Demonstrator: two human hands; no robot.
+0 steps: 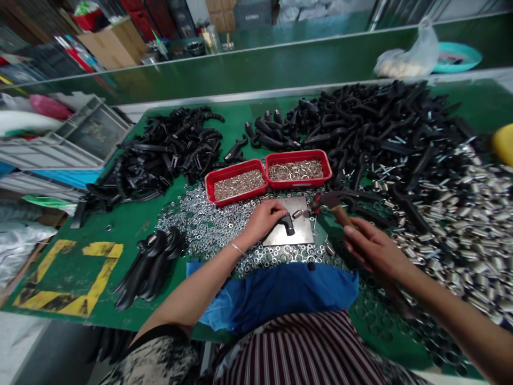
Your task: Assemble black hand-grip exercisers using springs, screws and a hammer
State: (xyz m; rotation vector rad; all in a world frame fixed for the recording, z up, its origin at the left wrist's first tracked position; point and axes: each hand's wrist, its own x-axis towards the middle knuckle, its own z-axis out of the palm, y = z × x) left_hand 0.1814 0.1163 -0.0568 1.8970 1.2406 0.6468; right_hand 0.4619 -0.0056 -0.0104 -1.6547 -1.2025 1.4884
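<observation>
On the counter [128, 218], a plate [303, 235] bearing a fitting [289, 225] lies between a cloth [280, 291] in front and two side-by-side trays [299, 184] behind, with washers [188, 224] to its left, sleeves [476, 214] far right, one handle heap [168, 149] left of the trays, and another heap [352, 117] behind and rightward.

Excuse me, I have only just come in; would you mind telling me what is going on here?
A person is working at a green table. The left hand holds a small black piece against a metal plate, while the right hand grips a hammer by its wooden handle. Two red trays of small metal pieces stand beyond the plate, and many loose rings lie around it.
</observation>
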